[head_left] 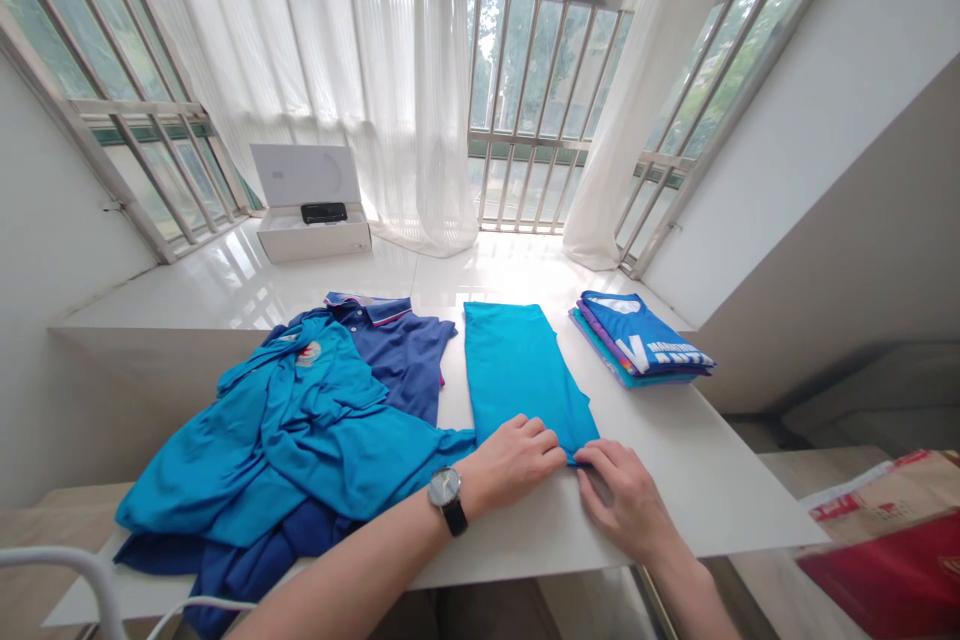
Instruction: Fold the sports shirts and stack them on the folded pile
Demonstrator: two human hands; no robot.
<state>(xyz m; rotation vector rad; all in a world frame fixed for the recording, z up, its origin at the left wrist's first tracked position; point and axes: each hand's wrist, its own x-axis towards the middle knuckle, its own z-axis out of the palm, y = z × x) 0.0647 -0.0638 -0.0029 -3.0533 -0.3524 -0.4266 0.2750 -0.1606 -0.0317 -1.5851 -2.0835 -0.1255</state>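
At the middle of the white table (697, 490), a folded teal cloth (517, 360) is laid flat, and its near edge is met by both hands. By the left hand (517, 460), the near edge is covered from above: the fingers are bent and held close together, the knuckles are turned up, and the thumb is hidden, so whether fabric is pinched underneath cannot be told. By the right hand (621, 495), the near right corner is touched with the fingertips; the fingers are curved, and a gap is left between them and the thumb farther back, while at the tips it cannot be told whether the corner is pinched or only pressed. The two hands are set just beside each other, with a narrow strip of cloth shown between their fingertips. A watch (445, 487) is worn on the left wrist. To the left, a rumpled teal shirt (300, 430) is spread partly over a navy polo (397, 350). To the right, well apart from the cloth, a stack (637, 340) of folded garments is topped by a blue printed one.
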